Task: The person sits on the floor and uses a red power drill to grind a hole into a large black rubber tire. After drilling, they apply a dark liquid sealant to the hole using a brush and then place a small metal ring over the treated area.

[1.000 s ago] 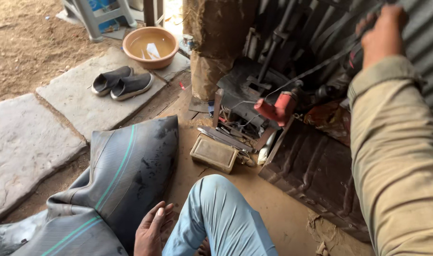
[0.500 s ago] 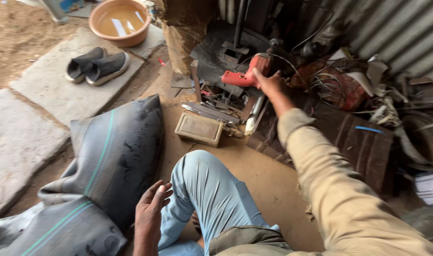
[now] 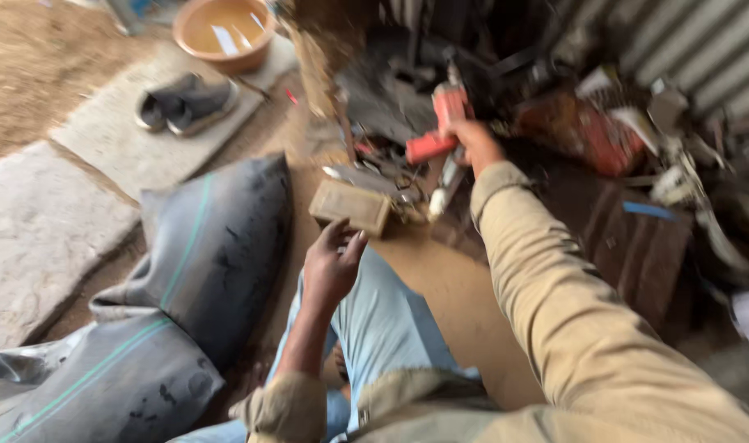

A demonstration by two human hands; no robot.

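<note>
— What does the right hand (image 3: 476,141) have hold of?

— It is closed around a red power tool (image 3: 440,123), held out at the far side of the scene above a blurred heap of dark metal parts (image 3: 374,168). The arm reaches out in a tan sleeve (image 3: 571,312).

— And the left hand?

— The left hand (image 3: 332,264) hangs near the middle with fingers loosely curled and part open, holding nothing. Its fingertips sit just beside a small tan rectangular box (image 3: 351,207) lying on the dirt floor (image 3: 440,287); whether they touch it cannot be told through the blur.

— What lies around them?

— Below the left hand is the person's knee in light blue trousers (image 3: 391,328). To the left, a large dark rubber tube with a teal stripe (image 3: 202,254) sprawls across the floor. Farther left are flat stone slabs (image 3: 38,238), one carrying a pair of grey shoes (image 3: 185,102). At the far edge stands an orange basin (image 3: 222,33). On the right, corrugated metal sheeting (image 3: 703,49) backs a clutter of scrap.
</note>
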